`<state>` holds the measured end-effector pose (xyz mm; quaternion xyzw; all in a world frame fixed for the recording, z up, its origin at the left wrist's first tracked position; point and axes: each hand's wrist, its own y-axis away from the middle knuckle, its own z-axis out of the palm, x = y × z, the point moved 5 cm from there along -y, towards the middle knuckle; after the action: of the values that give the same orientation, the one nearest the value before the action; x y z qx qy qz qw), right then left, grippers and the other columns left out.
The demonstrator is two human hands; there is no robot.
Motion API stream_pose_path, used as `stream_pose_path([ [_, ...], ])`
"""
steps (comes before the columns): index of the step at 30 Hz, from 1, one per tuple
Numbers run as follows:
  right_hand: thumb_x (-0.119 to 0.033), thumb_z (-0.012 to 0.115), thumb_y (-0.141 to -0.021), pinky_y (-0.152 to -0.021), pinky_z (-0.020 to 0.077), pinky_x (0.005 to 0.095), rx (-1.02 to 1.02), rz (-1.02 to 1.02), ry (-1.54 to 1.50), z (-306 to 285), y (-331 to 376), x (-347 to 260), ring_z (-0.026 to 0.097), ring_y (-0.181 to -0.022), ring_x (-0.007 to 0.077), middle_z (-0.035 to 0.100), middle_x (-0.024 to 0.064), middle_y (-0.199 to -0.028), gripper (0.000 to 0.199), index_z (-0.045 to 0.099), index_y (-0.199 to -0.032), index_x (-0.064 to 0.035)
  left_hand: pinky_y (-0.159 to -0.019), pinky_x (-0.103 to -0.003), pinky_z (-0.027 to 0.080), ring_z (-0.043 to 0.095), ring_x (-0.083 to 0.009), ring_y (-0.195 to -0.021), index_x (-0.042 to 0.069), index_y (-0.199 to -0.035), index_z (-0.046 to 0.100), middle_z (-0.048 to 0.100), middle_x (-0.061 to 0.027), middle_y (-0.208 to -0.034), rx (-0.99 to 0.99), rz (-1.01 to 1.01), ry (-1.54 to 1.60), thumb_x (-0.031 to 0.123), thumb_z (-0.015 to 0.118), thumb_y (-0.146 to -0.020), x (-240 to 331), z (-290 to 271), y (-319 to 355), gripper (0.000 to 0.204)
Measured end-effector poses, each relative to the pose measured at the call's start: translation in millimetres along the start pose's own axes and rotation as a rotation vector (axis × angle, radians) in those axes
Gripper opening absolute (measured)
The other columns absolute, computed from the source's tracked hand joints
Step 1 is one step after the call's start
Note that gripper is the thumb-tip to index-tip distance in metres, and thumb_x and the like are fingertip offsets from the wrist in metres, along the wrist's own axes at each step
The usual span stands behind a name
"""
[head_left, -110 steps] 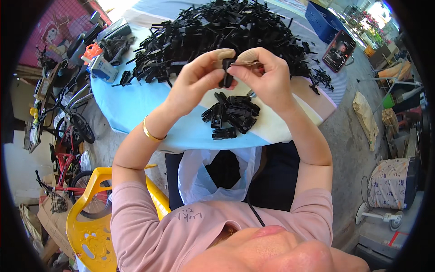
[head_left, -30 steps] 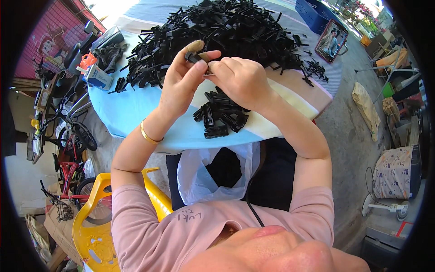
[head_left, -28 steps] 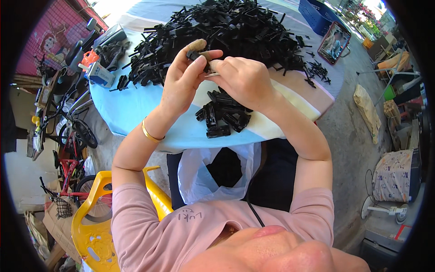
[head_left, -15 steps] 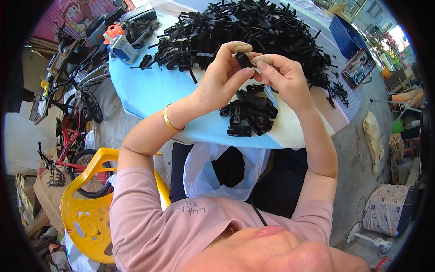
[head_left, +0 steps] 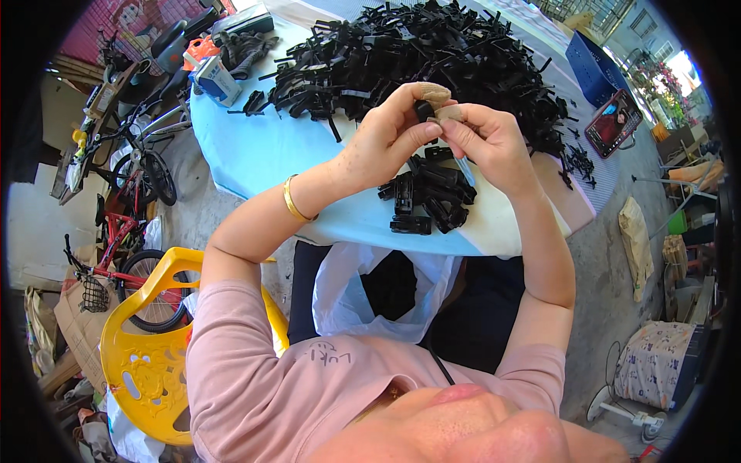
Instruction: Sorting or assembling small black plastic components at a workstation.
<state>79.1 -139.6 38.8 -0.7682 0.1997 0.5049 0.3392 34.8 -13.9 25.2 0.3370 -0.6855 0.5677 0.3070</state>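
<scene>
My left hand (head_left: 390,139) is closed on a small black plastic part (head_left: 424,110), held up over the table's near side. My right hand (head_left: 488,147) pinches close against it, its fingertips touching the left thumb. A thin pale-blue tool (head_left: 465,170) sticks out below the right fingers; its upper end is hidden in them. Beige covers wrap fingertips on both hands. Under the hands lies a small heap of black plastic parts (head_left: 432,193). Beyond them spreads a large pile of black pieces (head_left: 401,58).
An open white plastic bag (head_left: 336,289) with something black inside rests at my lap. On the table (head_left: 255,158) stand a blue-and-white carton (head_left: 217,82), a propped phone (head_left: 614,123) and a blue basket (head_left: 594,69). A yellow chair (head_left: 143,378) is at my left.
Both hands have shifted slightly right and nearer to me, and the fingertips have come closer together around the black part. The pale-blue tool has moved slightly with the right hand.
</scene>
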Motion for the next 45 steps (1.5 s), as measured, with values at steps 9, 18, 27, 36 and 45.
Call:
stream_pose_path([
  [9,-0.013,0.052,-0.088,-0.046,0.0286,0.0167,0.03,0.099,-0.054,7.5,1.3,3.8,0.038,-0.053,0.0012,0.047,-0.0044,-0.06,0.016,0.061,-0.09,-0.0007,-0.066,-0.022,0.048,0.058,-0.0091,-0.077,-0.001,-0.102,0.052,0.062,-0.0083,-0.09,0.086,0.123,-0.132,0.001,0.056,-0.083,1.8,-4.7,4.7,0.019],
  [18,-0.01,0.074,-0.068,-0.048,0.0277,0.0151,0.155,-0.144,0.215,-1.5,2.2,-18.7,0.036,-0.055,-0.0003,0.044,-0.0073,-0.062,0.03,0.061,-0.094,-0.0019,-0.068,-0.029,0.051,0.063,-0.0239,-0.078,0.004,-0.125,0.037,0.062,-0.0158,-0.091,0.057,0.049,-0.391,0.0,0.064,-0.073,6.8,-3.7,-2.2,0.059],
  [27,-0.006,0.067,-0.074,-0.052,0.0404,0.0195,0.095,-0.243,0.444,-8.8,0.8,-15.0,0.049,-0.059,0.0047,0.057,0.0008,-0.069,0.015,0.063,-0.089,-0.002,-0.086,-0.033,0.044,0.055,-0.0267,-0.097,0.006,-0.129,0.036,0.059,-0.0131,-0.101,-0.209,0.074,-0.618,0.002,0.072,-0.064,17.0,-5.6,-5.6,0.074],
  [36,-0.008,0.063,-0.081,-0.073,0.0465,0.0203,-0.159,-0.121,-0.219,-7.4,2.9,-8.0,0.055,-0.081,0.0072,0.059,0.0023,-0.087,0.023,0.057,-0.1,0.0014,-0.082,-0.033,0.051,0.062,-0.0257,-0.091,-0.003,-0.117,0.04,0.059,-0.0135,-0.099,-0.425,-0.288,0.693,0.004,0.07,-0.072,-5.4,-6.1,-6.3,0.054],
  [45,-0.006,0.057,-0.084,-0.074,0.0453,0.0195,0.065,-0.086,0.038,-8.4,-0.3,-7.5,0.056,-0.08,0.0069,0.06,0.0024,-0.083,0.019,0.057,-0.102,0.0008,-0.073,-0.026,0.051,0.062,-0.0139,-0.08,-0.001,-0.089,0.047,0.059,-0.0069,-0.084,-0.161,-0.34,0.41,0.001,0.055,-0.083,-7.8,-8.4,-5.2,0.01],
])
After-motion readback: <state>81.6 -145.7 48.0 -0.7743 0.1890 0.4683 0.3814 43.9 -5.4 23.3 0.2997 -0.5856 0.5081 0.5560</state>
